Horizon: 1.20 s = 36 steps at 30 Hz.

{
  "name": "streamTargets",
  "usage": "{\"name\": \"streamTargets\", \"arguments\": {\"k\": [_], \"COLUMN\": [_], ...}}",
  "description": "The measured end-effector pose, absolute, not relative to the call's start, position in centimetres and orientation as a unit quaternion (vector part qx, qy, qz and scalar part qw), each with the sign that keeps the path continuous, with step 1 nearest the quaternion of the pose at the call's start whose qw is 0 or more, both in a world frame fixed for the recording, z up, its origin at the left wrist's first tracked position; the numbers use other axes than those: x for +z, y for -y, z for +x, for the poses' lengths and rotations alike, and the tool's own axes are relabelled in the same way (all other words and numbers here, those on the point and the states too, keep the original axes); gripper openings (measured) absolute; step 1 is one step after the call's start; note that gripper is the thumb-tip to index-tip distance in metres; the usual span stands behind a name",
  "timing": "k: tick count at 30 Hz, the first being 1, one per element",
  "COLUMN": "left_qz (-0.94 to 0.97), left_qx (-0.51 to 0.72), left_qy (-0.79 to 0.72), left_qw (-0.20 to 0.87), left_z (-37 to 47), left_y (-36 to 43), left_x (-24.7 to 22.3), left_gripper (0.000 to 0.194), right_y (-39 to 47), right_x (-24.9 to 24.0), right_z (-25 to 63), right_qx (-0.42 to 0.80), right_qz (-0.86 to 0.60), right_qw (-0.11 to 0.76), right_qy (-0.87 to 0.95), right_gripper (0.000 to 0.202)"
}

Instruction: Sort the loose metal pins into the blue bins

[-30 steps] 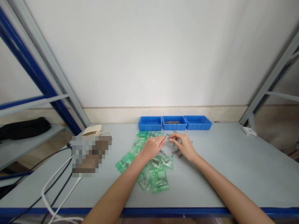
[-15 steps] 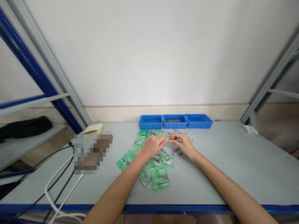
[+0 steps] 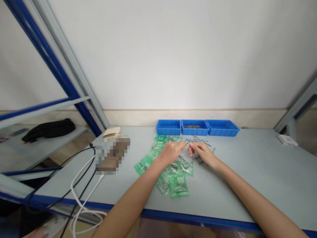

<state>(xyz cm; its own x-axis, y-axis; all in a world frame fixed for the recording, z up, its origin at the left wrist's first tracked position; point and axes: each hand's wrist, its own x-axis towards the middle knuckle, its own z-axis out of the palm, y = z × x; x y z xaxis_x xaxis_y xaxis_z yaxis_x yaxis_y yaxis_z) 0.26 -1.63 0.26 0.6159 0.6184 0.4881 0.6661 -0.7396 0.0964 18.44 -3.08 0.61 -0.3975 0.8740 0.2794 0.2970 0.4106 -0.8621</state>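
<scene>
My left hand [image 3: 172,152] is closed, thumb and fingers pressed together, above the green packets. Facing it, my right hand [image 3: 204,153] is pinched with its other fingers curled. The fingertips of both hands almost meet around a small metal-looking piece, too small to name. Under and behind my right hand lie several long silver screws [image 3: 198,140], partly hidden by it. Several green clear plastic packets [image 3: 178,185] with metal and pale parts inside are spread around and below my left hand.
Three blue bins stand along the back: a left bin [image 3: 168,131], a middle bin [image 3: 195,132] holding small metal pieces, and a right bin [image 3: 223,132]. At left are a cream box [image 3: 112,132], a blurred-out brown item [image 3: 112,158] and white cables [image 3: 78,198]. A white object [image 3: 287,140] lies far right.
The view has turned left, so everything appears farther right. A brass-coloured piece that showed in my right fingers is no longer visible there. Both hands remain close together.
</scene>
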Motion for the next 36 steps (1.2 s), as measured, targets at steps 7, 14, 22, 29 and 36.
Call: {"name": "streamTargets", "arguments": {"k": [7,14,22,29,36], "left_qz": [-0.901,-0.898,-0.898,-0.894,-0.898], "left_qx": [-0.255,-0.256,-0.255,-0.242,-0.225], "left_qy": [0.344,0.353,0.354,0.374,0.372], "left_qw": [0.067,0.059,0.062,0.052,0.073], "left_z": [0.35,0.43,0.57,0.67,0.66], "left_y": [1.85,1.86,2.00,1.96,1.80], "left_x": [0.39,0.21,0.41,0.30,0.22], "left_gripper": [0.035,0.032,0.032,0.031,0.031], "right_y": [3.02,2.98,2.92,3.16,3.01], "right_x": [0.73,0.49,0.67,0.70,0.76], "right_z": [18.57,18.64,18.86,18.87,18.79], "right_qx": [0.348,0.323,0.304,0.293,0.294], "right_qz": [-0.419,-0.419,-0.432,-0.423,-0.416], "right_qw": [0.428,0.409,0.420,0.379,0.420], "right_qy": [0.721,0.744,0.738,0.769,0.751], "right_gripper": [0.031,0.042,0.025,0.036,0.023]}}
